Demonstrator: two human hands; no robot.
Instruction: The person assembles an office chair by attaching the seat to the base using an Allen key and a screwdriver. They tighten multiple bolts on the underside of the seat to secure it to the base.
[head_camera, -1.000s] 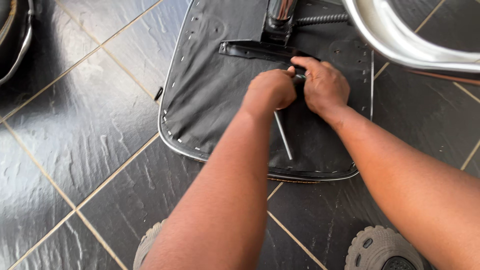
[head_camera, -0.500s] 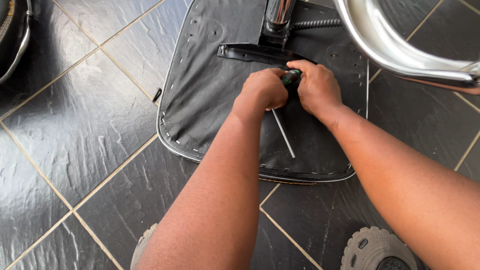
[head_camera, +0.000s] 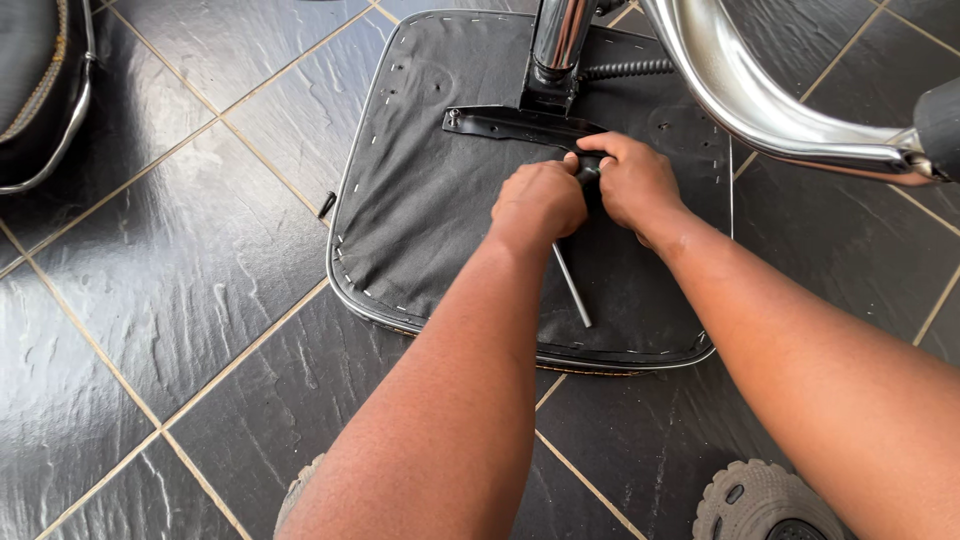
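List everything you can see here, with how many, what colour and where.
seat underside: one, black fabric with staples along a chrome edge, flat on the floor, centre
bracket: one, black metal, on the seat below the column
column: one, chrome, top centre
curved tube: one, chrome, top right
screwdriver: one, steel shaft, dark handle, between both hands
small dark piece: one, on the floor left of the seat
second seat: one, dark, top left corner
floor tiles: dark slate
shoes: two, grey, bottom edge
left hand: gripping the handle
right hand: gripping the handle
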